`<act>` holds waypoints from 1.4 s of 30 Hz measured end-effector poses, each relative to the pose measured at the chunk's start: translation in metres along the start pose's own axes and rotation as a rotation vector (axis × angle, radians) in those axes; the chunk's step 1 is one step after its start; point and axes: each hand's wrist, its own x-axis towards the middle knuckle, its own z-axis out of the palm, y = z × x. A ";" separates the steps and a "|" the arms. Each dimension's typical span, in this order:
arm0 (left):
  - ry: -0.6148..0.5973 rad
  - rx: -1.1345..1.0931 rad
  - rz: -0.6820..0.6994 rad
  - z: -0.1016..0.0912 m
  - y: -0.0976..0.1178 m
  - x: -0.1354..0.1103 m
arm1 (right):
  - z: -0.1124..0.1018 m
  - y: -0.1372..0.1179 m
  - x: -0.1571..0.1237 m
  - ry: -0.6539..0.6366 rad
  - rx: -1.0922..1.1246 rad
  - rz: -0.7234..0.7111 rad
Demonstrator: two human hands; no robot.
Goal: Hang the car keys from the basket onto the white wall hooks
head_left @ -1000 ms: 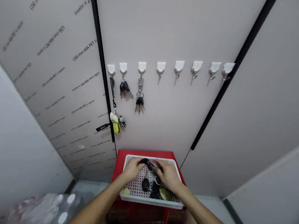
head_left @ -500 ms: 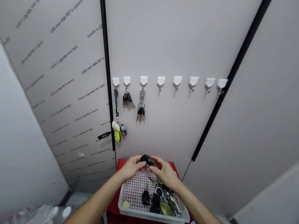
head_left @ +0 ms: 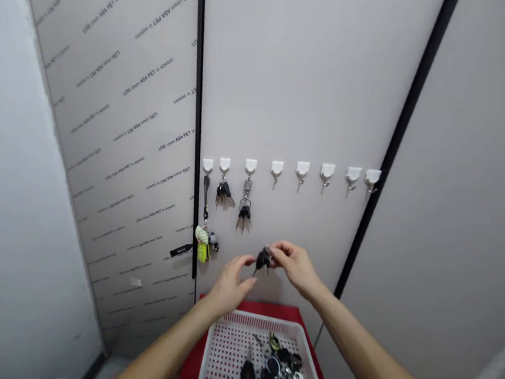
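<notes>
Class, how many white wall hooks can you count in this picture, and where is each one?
8, in one row across the wall panel: the three leftmost white wall hooks carry key bunches, the other five are bare.

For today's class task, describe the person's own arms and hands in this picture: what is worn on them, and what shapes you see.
The left forearm and right forearm are bare, with no sleeves in view. The left hand and right hand are ungloved, with slender fingers. No watch or bracelet shows.
</notes>
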 end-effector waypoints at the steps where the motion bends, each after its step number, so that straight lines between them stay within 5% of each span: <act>1: 0.022 -0.004 0.020 0.000 0.006 0.008 | -0.002 -0.011 0.006 0.032 -0.001 -0.034; 10: 0.218 -0.147 0.127 -0.002 0.055 0.092 | -0.014 -0.078 0.060 0.285 0.055 -0.244; 18: 0.256 0.119 0.008 -0.007 0.072 0.107 | -0.012 -0.088 0.090 0.394 -0.119 -0.148; 22: 0.264 0.169 0.074 -0.008 0.069 0.083 | -0.019 -0.076 0.086 0.404 -0.197 -0.186; 26: 0.166 0.203 0.092 0.000 0.038 0.033 | -0.031 -0.036 0.050 0.416 -0.287 -0.237; 28: 0.039 0.211 0.004 0.012 0.010 0.000 | -0.030 -0.001 0.016 0.254 -0.344 -0.157; 31: -0.236 0.250 -0.185 0.033 -0.033 -0.050 | -0.019 0.057 -0.044 -0.183 -0.486 0.004; 34: -0.477 0.314 -0.286 0.051 -0.059 -0.085 | -0.007 0.102 -0.092 -0.463 -0.747 0.026; 42: -0.594 0.499 -0.351 0.054 -0.068 -0.089 | -0.001 0.122 -0.104 -0.490 -1.089 -0.030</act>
